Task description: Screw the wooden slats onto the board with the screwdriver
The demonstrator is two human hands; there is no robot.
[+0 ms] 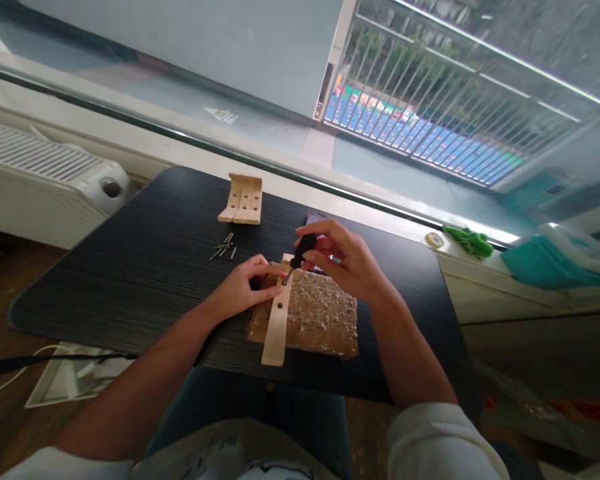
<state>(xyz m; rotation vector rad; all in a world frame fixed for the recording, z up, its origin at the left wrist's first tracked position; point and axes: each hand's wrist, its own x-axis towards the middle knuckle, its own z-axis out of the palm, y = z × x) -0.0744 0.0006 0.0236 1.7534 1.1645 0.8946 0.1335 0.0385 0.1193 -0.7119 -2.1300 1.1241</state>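
My right hand [343,257] grips the black handle of a screwdriver [307,245], which slants down to the left. Its tip meets a wooden piece [276,333] at the upper of two visible holes, where a small screw seems to sit. My left hand [243,287] is closed on that wooden piece, thumb and index finger on either side of the tip. Under the wood lies a rough brown block [325,313] with a shiny, bumpy top. Several loose screws [223,247] lie to the left of the block.
Wooden pieces with holes [243,200] stand side by side at the back of the black table [130,267]. A phone [316,217] lies partly hidden behind my right hand. On the sill are a tape roll [434,240], a green cloth [469,241] and a teal container [555,260]. A radiator [45,180] is left.
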